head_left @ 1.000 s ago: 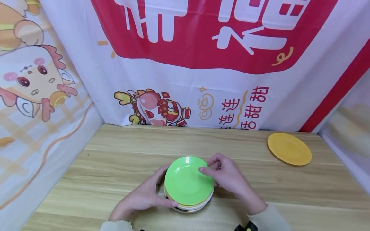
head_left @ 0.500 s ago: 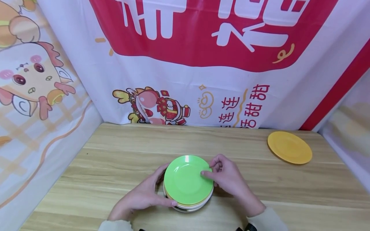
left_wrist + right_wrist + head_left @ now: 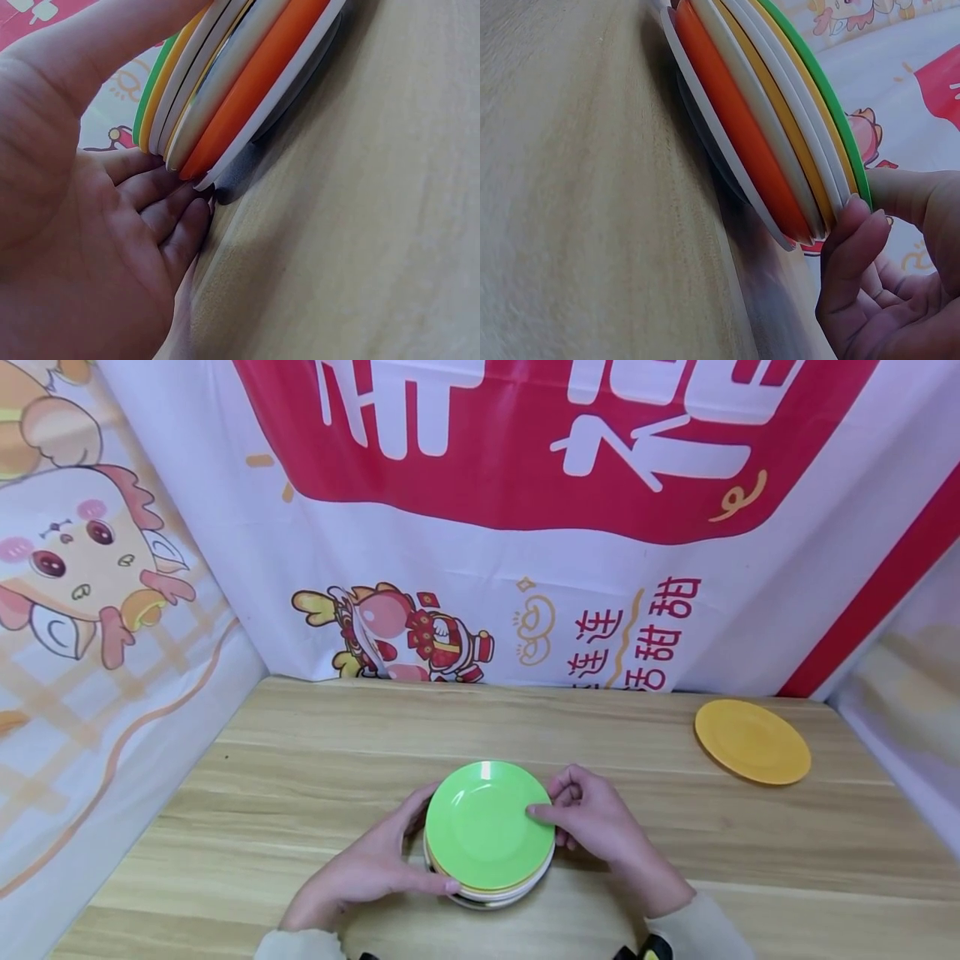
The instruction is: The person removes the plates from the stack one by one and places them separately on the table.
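Note:
A bright green plate (image 3: 487, 827) tops a stack of plates (image 3: 739, 127) in the middle of the wooden table. Below it, the wrist views show yellow, white, cream and orange rims, with a dark grey base at the bottom. My left hand (image 3: 378, 864) holds the stack from the left, thumb along the near rim and fingers around the far side. On the right, my right hand (image 3: 592, 814) pinches the green plate's rim, thumb on its upper face. The right fingertips (image 3: 855, 214) lie at the edges just under the green rim.
One yellow plate (image 3: 752, 742) lies by itself at the back right of the table (image 3: 315, 752). A printed red and white cloth (image 3: 510, 518) hangs behind the table, and patterned cloths close off both sides.
My right hand has shifted slightly rightward, its thumb now closer to the green plate's edge. The left hand keeps its hold on the stack; the camera view has tilted a little.

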Demonstrator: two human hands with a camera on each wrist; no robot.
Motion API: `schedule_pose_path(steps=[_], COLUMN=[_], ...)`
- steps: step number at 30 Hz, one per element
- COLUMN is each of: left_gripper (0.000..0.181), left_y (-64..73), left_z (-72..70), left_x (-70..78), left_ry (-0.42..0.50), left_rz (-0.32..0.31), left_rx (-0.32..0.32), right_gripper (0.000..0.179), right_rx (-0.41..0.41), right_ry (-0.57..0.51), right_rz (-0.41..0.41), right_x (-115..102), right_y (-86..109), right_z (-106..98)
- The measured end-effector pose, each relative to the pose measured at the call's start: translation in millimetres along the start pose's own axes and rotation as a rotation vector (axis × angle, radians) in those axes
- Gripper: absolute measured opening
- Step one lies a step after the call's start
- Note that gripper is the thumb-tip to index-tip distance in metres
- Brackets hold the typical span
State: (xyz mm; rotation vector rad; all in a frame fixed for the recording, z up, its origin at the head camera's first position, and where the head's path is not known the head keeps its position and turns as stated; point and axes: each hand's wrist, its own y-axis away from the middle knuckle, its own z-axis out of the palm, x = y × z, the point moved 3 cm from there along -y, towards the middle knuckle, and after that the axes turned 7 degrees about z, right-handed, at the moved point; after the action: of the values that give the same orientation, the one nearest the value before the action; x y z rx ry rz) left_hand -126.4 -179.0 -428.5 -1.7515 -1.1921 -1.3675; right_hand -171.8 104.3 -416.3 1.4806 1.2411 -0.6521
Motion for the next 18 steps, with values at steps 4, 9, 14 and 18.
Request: schedule_pose_path(steps=[4,9,14,18], left_gripper=[0.114,0.113,0.114,0.114], left_y=[-0.1,-0.4,-0.7,-0.6], left_z=[-0.5,-1.0,-1.6,-1.5], left_x=[0.6,1.3,1.0,0.0], left_ry=[0.006,-0.001,-0.017,-0.02], left_rz=[0.005,0.015,0.022,0.025], left_rx=[-0.007,-0.003,0.001,-0.004], right_gripper=[0.034,0.033,0.032,0.032], right_rx=[-0.003,-0.01,-0.013,-0.024], right_ry=[-0.001,-0.001,-0.002,-0.014], right_rz=[0.004,0.016,0.038,0.031], right_x=[-0.7,-0.7,0.6,2.1], right_y=[0.3,-0.3,-1.9,-2.3], right_z=[-0.2,-1.2,-2.1,-3.1])
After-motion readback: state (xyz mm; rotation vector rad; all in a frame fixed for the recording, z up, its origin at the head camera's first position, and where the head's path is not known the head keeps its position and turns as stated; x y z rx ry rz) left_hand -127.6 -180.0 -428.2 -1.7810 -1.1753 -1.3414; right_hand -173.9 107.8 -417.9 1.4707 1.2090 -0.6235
